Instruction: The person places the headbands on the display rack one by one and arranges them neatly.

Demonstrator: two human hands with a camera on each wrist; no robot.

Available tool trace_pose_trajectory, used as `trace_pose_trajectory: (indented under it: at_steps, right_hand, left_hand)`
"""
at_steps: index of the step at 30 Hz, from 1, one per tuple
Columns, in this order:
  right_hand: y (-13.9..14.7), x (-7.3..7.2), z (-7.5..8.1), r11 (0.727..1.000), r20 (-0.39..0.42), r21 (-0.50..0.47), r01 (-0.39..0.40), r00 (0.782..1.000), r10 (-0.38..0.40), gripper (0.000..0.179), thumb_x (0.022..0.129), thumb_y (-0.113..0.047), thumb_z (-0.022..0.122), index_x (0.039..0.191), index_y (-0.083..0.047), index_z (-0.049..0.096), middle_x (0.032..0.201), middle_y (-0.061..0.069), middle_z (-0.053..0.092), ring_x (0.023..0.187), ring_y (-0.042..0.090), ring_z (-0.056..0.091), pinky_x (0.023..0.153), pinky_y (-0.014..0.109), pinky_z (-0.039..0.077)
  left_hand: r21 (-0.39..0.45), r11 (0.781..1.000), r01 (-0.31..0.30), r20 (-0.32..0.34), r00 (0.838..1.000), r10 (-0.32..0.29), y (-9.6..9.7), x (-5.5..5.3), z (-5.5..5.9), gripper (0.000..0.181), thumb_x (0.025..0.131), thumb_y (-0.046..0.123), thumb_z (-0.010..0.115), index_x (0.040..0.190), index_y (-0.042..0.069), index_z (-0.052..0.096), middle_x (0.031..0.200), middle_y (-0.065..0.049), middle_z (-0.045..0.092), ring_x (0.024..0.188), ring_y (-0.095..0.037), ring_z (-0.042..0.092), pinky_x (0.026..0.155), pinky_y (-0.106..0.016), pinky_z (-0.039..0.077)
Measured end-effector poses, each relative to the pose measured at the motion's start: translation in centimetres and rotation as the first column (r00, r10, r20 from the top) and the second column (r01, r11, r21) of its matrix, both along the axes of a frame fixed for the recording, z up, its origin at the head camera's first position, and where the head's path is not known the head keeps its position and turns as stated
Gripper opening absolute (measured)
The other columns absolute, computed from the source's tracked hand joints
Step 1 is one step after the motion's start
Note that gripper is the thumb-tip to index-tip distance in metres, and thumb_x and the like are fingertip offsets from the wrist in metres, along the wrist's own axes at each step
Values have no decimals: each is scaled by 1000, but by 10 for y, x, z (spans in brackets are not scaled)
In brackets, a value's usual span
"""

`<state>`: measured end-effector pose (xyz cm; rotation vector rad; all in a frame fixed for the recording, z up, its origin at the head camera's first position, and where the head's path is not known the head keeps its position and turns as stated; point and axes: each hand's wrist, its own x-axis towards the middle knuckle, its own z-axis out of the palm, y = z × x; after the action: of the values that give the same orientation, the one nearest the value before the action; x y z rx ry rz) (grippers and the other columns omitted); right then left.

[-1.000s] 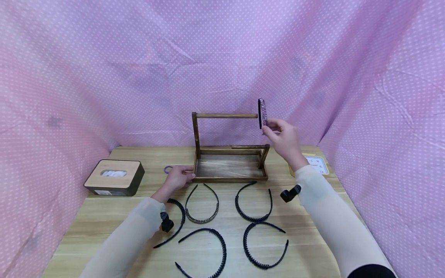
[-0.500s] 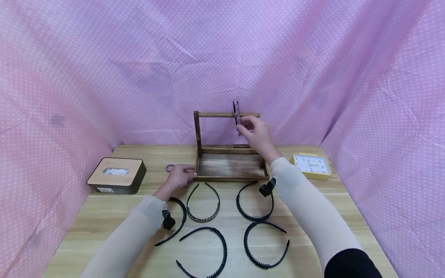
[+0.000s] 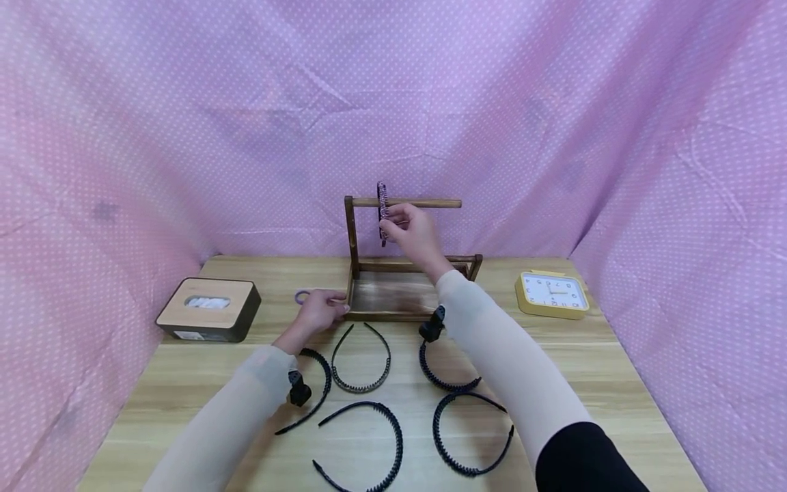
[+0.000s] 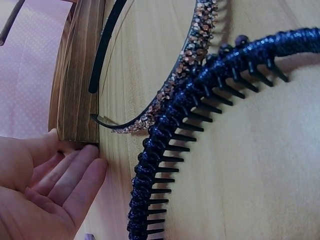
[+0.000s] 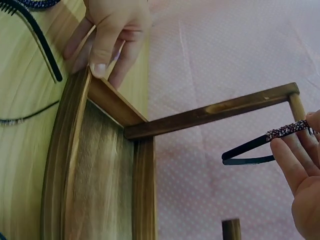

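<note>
My right hand (image 3: 419,236) pinches a glittery headband (image 3: 382,193) between thumb and fingers, at the upper rod (image 3: 433,203) of a brown wooden stand (image 3: 381,317), close to its upright post. The right wrist view shows the dark ends of this headband (image 5: 245,151) pointing away from the fingers. At the tray's left front corner, my left hand (image 3: 316,313) grips the stand, thumb at the rim and fingers against the outer wall. In the left wrist view, the stand's corner (image 4: 80,90) sits between thumb and fingers.
Several headbands lie in front of the stand, among them a sparkly one (image 3: 361,389) and a dark toothed one (image 3: 399,437). A tissue box (image 3: 209,311) stands left, a yellow clock (image 3: 552,295) right. A purple ring-like thing (image 3: 301,296) lies beside my left hand.
My right hand has carried the headband leftward along the upper rod, from its free end to near the post. The clock has come fully into view. My left hand stays at the corner.
</note>
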<state>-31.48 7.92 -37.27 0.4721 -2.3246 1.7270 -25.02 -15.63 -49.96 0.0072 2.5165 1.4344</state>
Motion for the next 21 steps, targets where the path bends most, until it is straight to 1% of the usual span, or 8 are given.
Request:
trace_pose_trajectory:
  at_steps: [4, 8, 10, 16, 19, 21]
  right_hand:
    - [-11, -3, -2, 1000, 19, -6, -7, 1000, 7, 25, 94, -7, 75, 114, 5, 69, 104, 20, 74, 89, 29, 73, 71, 29, 64]
    - [-20, -5, -5, 1000, 40, 11, -15, 999, 14, 24, 94, -8, 74, 115, 3, 69, 105, 18, 74, 89, 26, 72, 71, 26, 63]
    - [-23, -6, -6, 1000, 38, 26, -14, 999, 13, 25, 95, -9, 74, 116, 2, 69, 105, 17, 74, 89, 25, 72, 71, 26, 63]
    - [-33, -5, -9, 999, 58, -6, -43, 997, 44, 25, 95, -6, 74, 116, 5, 66, 106, 20, 72, 89, 26, 71, 72, 30, 64]
    - [-37, -5, -10, 999, 50, 23, -48, 998, 47, 23, 95, -8, 73, 114, 3, 66, 106, 18, 72, 90, 26, 72, 73, 29, 63]
    - [-39, -5, -11, 997, 37, 63, -38, 999, 36, 21, 96, -10, 73, 113, 1, 67, 105, 15, 73, 91, 25, 72, 74, 27, 63]
  left_hand:
    - [7, 1000, 4, 5, 1000, -4, 0, -1, 2, 41, 99, 8, 67, 138, -5, 59, 115, -24, 73, 90, -27, 75, 73, -36, 64]
    - [21, 1000, 0, 19, 1000, 0, 1, -1, 2, 41, 99, 7, 67, 138, -6, 59, 115, -25, 73, 90, -28, 76, 74, -36, 65]
    - [18, 1000, -4, 23, 1000, 3, 1, -1, 2, 41, 99, 8, 67, 137, -5, 60, 115, -25, 73, 89, -27, 75, 74, -36, 65]
    - [-10, 1000, -5, 9, 1000, 5, 2, -1, 1, 40, 99, 9, 68, 136, -5, 61, 111, -24, 74, 85, -26, 75, 71, -37, 64]
    - [-29, 1000, 1, -5, 1000, -2, 2, 0, 2, 40, 99, 9, 67, 136, -6, 61, 109, -23, 75, 82, -25, 75, 71, -37, 64]
    - [-39, 999, 4, -12, 1000, -5, 1, 0, 3, 40, 99, 9, 67, 135, -6, 61, 108, -23, 75, 82, -25, 75, 71, -37, 63]
